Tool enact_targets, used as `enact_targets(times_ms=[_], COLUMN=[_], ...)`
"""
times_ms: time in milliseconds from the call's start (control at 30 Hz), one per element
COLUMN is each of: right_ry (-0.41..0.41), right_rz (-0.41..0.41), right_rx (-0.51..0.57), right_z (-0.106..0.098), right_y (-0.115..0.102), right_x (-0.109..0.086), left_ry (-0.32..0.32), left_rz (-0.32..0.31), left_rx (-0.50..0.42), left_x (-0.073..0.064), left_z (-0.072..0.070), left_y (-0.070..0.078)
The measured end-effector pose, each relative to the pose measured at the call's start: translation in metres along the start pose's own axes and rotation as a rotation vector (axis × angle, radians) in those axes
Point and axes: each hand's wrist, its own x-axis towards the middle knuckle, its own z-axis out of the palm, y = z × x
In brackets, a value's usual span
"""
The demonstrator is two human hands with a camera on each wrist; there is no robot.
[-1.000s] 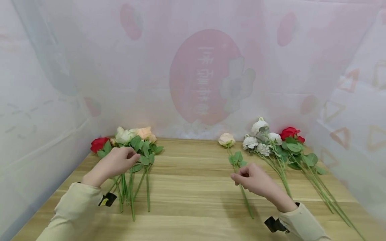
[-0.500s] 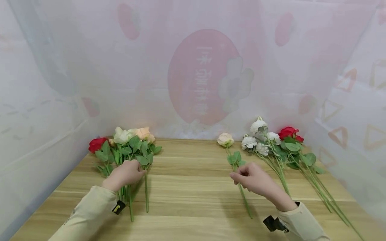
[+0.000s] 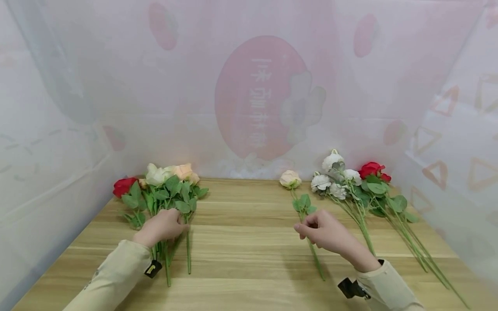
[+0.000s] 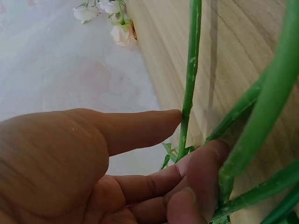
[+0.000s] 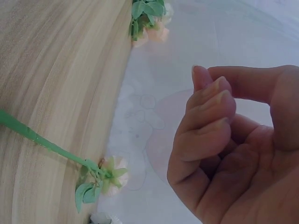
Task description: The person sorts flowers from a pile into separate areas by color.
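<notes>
Our left grip is narrow, thumb touching a stem, pinch unclear; neighbouring stems beside its fingers could tangle and drag along; our right grip, loosely curled, empty, hangs near the pale rose.

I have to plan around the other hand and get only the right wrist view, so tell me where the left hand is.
Observer: The left hand is among the stems of the left-side rose bunch, its thumb tip at one green stem; whether it pinches it, I can't tell.
Operator: Report any red bloom I'm missing on that side.
Observer: A red rose lies at the bunch's left end.
Operator: Now give me the far right.
Observer: Red roses lie there, to the right of the white flowers.
</notes>
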Motion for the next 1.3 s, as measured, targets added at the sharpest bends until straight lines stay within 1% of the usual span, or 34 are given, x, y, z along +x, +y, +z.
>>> enact_targets(times_ms=[200,400,633,700,800,933,1133,1300], right_ry=[0.0,0.001,0.004,0.004,0.005,0.002,0.001,0.002], right_rz=[0.0,0.003,-0.003,-0.002,-0.002,-0.004,-0.004,-0.004], right_rx=[0.004,0.002,-0.002,-0.005,-0.007,-0.003,0.002,0.005], right_z=[-0.001,-0.001,-0.001,0.0,0.0,0.001,0.001,0.002], right_y=[0.0,-0.001,-0.001,-0.001,-0.001,0.0,0.001,0.001], right_x=[0.0,-0.002,-0.002,-0.002,-0.002,-0.001,-0.001,-0.001], left_ry=[0.003,0.003,0.001,0.007,0.02,0.033,0.057,0.102], left_rz=[-0.038,-0.036,-0.027,-0.011,0.031,0.09,0.134,0.171], left_rx=[0.012,0.019,0.011,0.004,-0.018,-0.055,-0.092,-0.097], left_x=[-0.001,-0.003,-0.006,-0.005,-0.005,-0.008,-0.013,-0.013], left_z=[0.002,0.002,-0.004,-0.006,-0.008,-0.011,-0.014,-0.016], left_y=[0.004,0.005,0.006,0.007,0.008,0.011,0.019,0.023])
